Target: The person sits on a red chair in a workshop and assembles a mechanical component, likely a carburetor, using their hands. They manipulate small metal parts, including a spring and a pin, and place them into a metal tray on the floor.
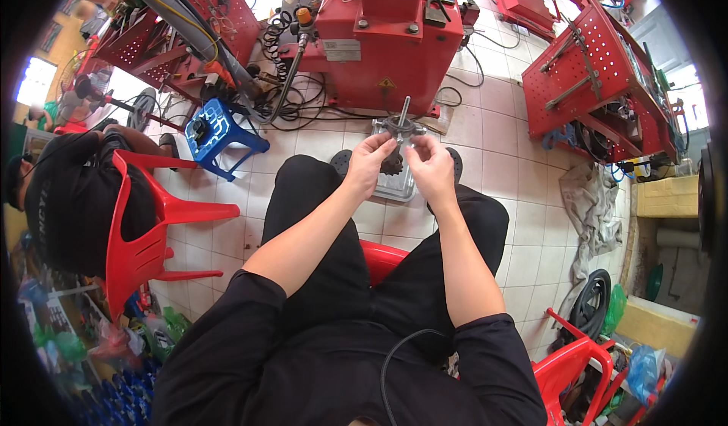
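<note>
Between my knees, my left hand (370,163) and my right hand (433,166) are close together, fingertips bent inward and pinched. What sits between the fingertips is too small to make out. Right beyond them is a grey metal puller-like device (401,125) with a round body, side arms and a thin upright rod (405,109). Below and between my hands shows a dark, toothed metal part (392,165), partly hidden by the left fingers. Under it lies a clear plastic tray (398,191) on the floor.
Ahead stands a big red machine (379,69) with black hoses and cables at its foot. A blue stool (220,136) is to the left, near a red chair (152,221) with a person in black (83,198). A red perforated tool cart (584,81) stands right, a grey cloth (591,213) below it.
</note>
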A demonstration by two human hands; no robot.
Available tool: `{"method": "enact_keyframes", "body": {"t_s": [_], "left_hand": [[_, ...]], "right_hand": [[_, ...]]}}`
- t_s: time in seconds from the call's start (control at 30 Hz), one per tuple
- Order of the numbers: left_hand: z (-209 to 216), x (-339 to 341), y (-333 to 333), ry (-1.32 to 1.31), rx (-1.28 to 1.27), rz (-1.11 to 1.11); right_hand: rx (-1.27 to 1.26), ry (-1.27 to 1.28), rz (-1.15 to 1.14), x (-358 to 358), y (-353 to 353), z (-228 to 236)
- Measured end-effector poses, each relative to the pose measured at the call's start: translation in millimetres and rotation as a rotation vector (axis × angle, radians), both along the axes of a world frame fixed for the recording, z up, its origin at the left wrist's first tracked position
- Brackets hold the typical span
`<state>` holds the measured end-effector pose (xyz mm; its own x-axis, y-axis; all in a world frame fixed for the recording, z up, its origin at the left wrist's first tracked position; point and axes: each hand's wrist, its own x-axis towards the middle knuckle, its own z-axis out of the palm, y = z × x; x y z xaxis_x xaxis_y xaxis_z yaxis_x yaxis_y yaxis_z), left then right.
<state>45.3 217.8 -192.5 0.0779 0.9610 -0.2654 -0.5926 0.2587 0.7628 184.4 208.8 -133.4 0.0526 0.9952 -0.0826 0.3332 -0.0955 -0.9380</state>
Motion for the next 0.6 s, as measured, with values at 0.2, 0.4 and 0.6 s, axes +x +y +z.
{"method": "enact_keyframes", "body": {"t_s": [0.2,0.4,0.6], "left_hand": [[5.1,-1.5,0.3,0.067,0.046,0.004],[1.8,3.1,-0.2,0.176,0.094,0.038],[-1.7,3.9,0.8,0.265,0.166,0.014]], "right_hand": [[0.382,-0.093,0.089,-11.0,-6.9,14.9],[0.247,-0.119,0.059,-14.3,-8.3,22.8],[0.133,0.033,0.0,-16.3,-6.2,20.9]]}}
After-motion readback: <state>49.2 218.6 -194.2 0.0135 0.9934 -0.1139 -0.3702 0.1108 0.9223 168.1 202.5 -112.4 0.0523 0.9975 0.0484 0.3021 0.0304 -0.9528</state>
